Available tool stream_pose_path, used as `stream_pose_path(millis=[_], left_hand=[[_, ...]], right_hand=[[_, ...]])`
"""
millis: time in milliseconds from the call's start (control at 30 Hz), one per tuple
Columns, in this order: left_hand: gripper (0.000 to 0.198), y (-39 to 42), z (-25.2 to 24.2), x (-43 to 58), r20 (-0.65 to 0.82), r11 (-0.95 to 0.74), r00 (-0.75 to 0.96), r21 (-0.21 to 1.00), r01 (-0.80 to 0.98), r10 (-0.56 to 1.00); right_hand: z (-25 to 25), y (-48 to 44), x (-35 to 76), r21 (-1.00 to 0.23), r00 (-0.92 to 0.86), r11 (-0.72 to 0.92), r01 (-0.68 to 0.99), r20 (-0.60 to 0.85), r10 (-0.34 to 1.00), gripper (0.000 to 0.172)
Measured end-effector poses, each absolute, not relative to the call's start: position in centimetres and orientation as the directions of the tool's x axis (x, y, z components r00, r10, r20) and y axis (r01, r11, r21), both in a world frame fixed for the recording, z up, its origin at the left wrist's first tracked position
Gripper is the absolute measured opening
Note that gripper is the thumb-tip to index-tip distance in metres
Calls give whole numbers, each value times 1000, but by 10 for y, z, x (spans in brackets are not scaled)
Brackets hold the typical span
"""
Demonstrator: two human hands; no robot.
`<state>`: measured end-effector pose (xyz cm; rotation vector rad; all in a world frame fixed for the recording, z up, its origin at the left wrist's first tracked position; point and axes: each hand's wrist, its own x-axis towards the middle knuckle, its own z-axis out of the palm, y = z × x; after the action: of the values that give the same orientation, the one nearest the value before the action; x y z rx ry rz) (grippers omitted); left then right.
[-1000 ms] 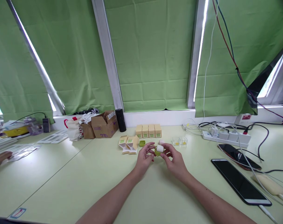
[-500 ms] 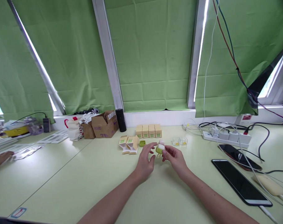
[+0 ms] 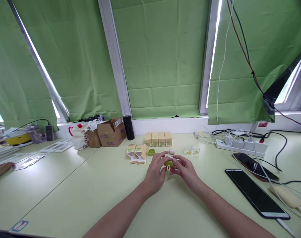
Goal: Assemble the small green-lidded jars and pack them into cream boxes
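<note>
Between my two hands is a small green case (image 3: 168,163) with a cream loop hanging from its near side. My left hand (image 3: 153,173) pinches it from the left with thumb and fingers. On the other side, my right hand (image 3: 186,170) grips its right edge. Just beyond my fingers sits a small pale pink block (image 3: 172,151). A shallow green tray-like piece (image 3: 151,152) lies left of it, beside two small opened cartons (image 3: 137,153). Behind stands a row of several small tan boxes (image 3: 158,139). Two clear cups (image 3: 191,150) with yellow inside are to the right.
At right lie a large phone (image 3: 257,193), a second dark phone (image 3: 256,166), a white power strip (image 3: 241,146) and tangled cables. A cardboard box (image 3: 112,134) and a black cylinder (image 3: 128,127) stand back left. Another person's hand (image 3: 3,169) rests at far left.
The green case has been turned, so its white part no longer shows and its loop faces me. My left hand has closed onto it; before, its fingers were apart beside it.
</note>
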<state>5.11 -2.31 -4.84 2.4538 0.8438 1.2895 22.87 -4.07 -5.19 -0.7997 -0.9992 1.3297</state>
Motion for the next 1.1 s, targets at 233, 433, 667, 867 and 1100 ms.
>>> stream_pose_path(millis=[233, 433, 667, 867, 1100], left_hand=[[54, -20, -51, 51, 686, -796, 412, 464, 389, 600], [46, -17, -53, 52, 702, -784, 362, 482, 391, 613], [45, -16, -52, 54, 666, -715, 279, 577, 396, 692], [37, -8, -54, 55, 552, -562, 138, 750, 349, 822], [35, 5, -59, 54, 427, -423, 38, 875, 236, 903]], right_hand=[[-54, -41, 229, -923, -47, 116, -368, 143, 989, 59], [-58, -37, 233, -927, -43, 123, -355, 148, 988, 59], [-60, -34, 237, -956, -23, 141, -256, 152, 988, 60], [-70, -27, 242, -974, 41, 226, 15, 227, 973, 53], [-75, -12, 272, -630, 170, 159, 760, 429, 887, 33]])
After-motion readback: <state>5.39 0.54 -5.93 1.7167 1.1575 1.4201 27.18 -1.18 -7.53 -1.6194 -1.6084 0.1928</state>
